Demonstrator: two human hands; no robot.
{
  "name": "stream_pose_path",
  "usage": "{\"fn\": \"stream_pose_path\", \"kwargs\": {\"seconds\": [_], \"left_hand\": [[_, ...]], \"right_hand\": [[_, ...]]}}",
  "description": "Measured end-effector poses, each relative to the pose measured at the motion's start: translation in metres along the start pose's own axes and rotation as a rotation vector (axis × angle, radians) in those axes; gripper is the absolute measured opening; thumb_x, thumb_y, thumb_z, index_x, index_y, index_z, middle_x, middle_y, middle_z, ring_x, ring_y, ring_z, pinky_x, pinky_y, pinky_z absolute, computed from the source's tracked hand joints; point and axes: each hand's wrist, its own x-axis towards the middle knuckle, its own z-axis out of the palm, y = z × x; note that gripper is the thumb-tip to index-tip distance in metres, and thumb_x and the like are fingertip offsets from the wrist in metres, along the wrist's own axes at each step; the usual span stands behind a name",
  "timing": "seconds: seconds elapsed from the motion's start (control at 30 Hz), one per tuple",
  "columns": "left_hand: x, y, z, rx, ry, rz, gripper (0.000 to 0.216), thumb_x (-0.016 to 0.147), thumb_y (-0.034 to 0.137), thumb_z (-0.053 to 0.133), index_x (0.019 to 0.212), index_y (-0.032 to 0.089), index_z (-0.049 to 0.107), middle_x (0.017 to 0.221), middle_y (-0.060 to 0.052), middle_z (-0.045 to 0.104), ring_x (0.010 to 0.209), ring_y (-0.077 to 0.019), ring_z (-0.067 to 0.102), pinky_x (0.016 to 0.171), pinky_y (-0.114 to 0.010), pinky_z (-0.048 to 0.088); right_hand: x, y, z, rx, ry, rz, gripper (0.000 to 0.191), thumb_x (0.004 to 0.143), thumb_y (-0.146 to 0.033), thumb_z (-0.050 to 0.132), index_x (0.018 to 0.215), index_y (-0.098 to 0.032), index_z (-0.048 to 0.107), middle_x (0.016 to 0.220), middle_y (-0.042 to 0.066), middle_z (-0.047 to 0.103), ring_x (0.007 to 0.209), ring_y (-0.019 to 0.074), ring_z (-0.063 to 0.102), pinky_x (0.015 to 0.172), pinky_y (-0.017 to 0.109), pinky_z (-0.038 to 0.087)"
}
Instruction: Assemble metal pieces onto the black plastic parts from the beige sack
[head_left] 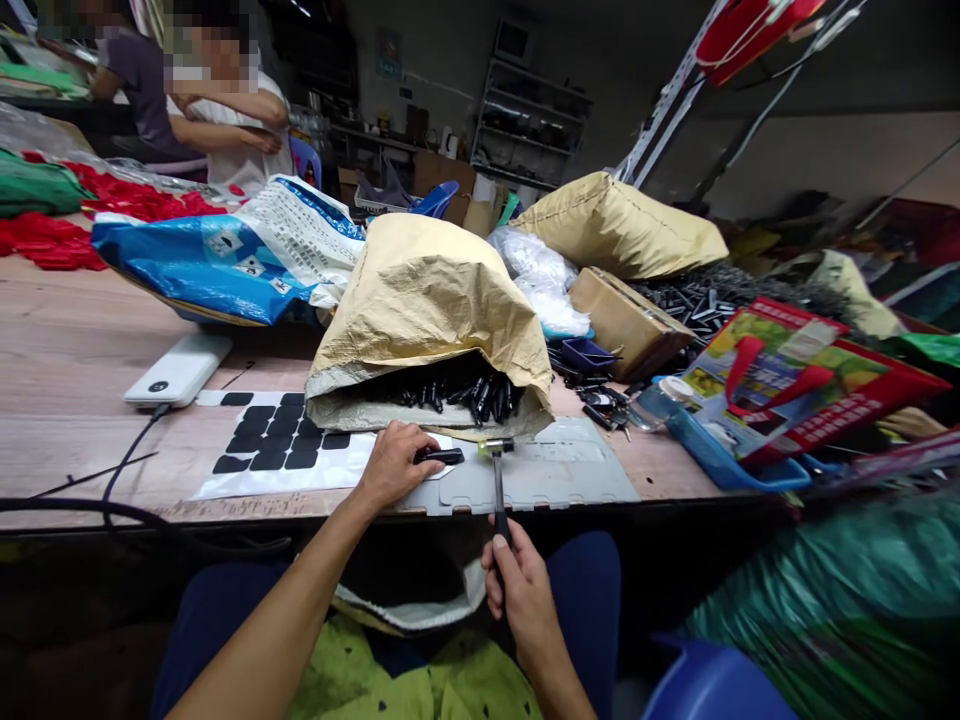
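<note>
My left hand (pixel 391 463) is closed on a small black plastic part (pixel 442 456), pressing it down on a grey mat (pixel 555 475) at the table's front edge. My right hand (pixel 521 585) grips the handle of a small hammer (pixel 497 470), whose head sits just right of the black part. Right behind them an open tan sack (pixel 427 300) lies on its side with several black parts (pixel 472 395) showing in its mouth. A white sheet with black square pads (pixel 274 440) lies to the left of my left hand.
A white power bank (pixel 178 370) with a cable lies at left. A blue-and-white bag (pixel 225 255), red pieces (pixel 52 240), another tan sack (pixel 622 225), a cardboard box (pixel 626 320), a blue tray (pixel 720 450) and a colourful box (pixel 795 375) crowd the table. Two people sit at the far left.
</note>
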Motion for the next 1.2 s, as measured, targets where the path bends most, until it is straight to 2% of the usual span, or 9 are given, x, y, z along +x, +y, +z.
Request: {"fn": "stream_pose_path", "kwargs": {"seconds": [0.17,0.33,0.47,0.63,0.83,0.9,0.97,1.07,1.2], "left_hand": [[0.0,0.001,0.0,-0.005,0.004,-0.021,0.021,0.08,0.04,0.077,0.097,0.028,0.079,0.091,-0.003,0.068,0.099,-0.025,0.053,0.087,-0.038,0.036],[0.001,0.003,-0.001,-0.018,0.008,-0.026,0.021,0.08,0.04,0.077,0.097,0.028,0.079,0.091,-0.003,0.069,0.099,-0.0248,0.053,0.089,-0.038,0.037],[0.002,0.002,-0.001,-0.026,-0.002,-0.048,0.021,0.079,0.04,0.078,0.096,0.029,0.08,0.092,-0.002,0.07,0.101,-0.0254,0.053,0.088,-0.038,0.036],[0.001,0.005,-0.003,-0.025,-0.002,-0.054,0.02,0.079,0.039,0.079,0.096,0.028,0.079,0.093,-0.002,0.07,0.102,-0.025,0.053,0.088,-0.038,0.036],[0.002,0.006,-0.004,-0.019,-0.012,-0.065,0.019,0.079,0.038,0.078,0.095,0.029,0.079,0.092,-0.002,0.07,0.102,-0.0252,0.053,0.088,-0.038,0.036],[0.002,0.006,-0.004,-0.028,-0.012,-0.064,0.019,0.079,0.039,0.078,0.094,0.029,0.079,0.092,-0.002,0.07,0.102,-0.0256,0.054,0.089,-0.039,0.037],[0.002,0.005,-0.003,-0.033,-0.014,-0.065,0.018,0.079,0.039,0.078,0.093,0.028,0.079,0.093,-0.002,0.071,0.103,-0.0259,0.054,0.089,-0.039,0.037],[0.003,0.004,-0.004,-0.036,-0.019,-0.06,0.017,0.078,0.038,0.078,0.093,0.028,0.079,0.093,-0.002,0.071,0.102,-0.026,0.054,0.089,-0.039,0.037],[0.001,0.004,-0.004,-0.048,-0.015,-0.045,0.017,0.077,0.035,0.078,0.092,0.027,0.078,0.094,-0.002,0.071,0.102,-0.0254,0.054,0.089,-0.039,0.037]], "right_hand": [[-0.01,-0.01,0.005,-0.281,0.11,-0.185,0.058,0.087,-0.057,0.065,0.134,-0.022,0.062,0.076,0.0,0.061,0.058,0.0121,0.05,0.049,0.023,0.039],[-0.016,-0.016,0.016,-0.485,0.122,-0.292,0.057,0.094,-0.054,0.056,0.14,-0.021,0.06,0.081,0.003,0.066,0.071,0.0178,0.058,0.062,0.027,0.045],[-0.014,-0.011,0.019,-0.523,0.117,-0.281,0.055,0.094,-0.055,0.055,0.135,-0.019,0.063,0.079,0.003,0.066,0.072,0.0184,0.059,0.067,0.028,0.046],[-0.016,-0.009,0.025,-0.546,0.087,-0.279,0.055,0.096,-0.054,0.052,0.14,-0.021,0.059,0.081,0.003,0.066,0.073,0.018,0.059,0.067,0.028,0.046],[-0.012,-0.007,0.028,-0.463,0.033,-0.234,0.057,0.092,-0.057,0.057,0.137,-0.023,0.062,0.076,0.002,0.065,0.072,0.0183,0.06,0.065,0.027,0.048],[-0.007,-0.009,0.021,-0.491,0.076,-0.238,0.058,0.092,-0.055,0.057,0.14,-0.022,0.06,0.084,0.003,0.069,0.079,0.0204,0.063,0.074,0.03,0.051],[-0.001,-0.013,0.01,-0.582,0.142,-0.269,0.059,0.093,-0.051,0.055,0.143,-0.021,0.058,0.104,0.008,0.072,0.097,0.0245,0.066,0.089,0.036,0.052],[0.006,-0.017,-0.006,-0.768,0.214,-0.349,0.058,0.094,-0.044,0.048,0.146,-0.018,0.055,0.137,0.013,0.063,0.128,0.0296,0.056,0.11,0.042,0.042],[0.005,-0.014,-0.015,-0.936,0.241,-0.402,0.055,0.096,-0.035,0.042,0.149,-0.023,0.052,0.132,0.012,0.064,0.125,0.028,0.059,0.104,0.04,0.047]]}}
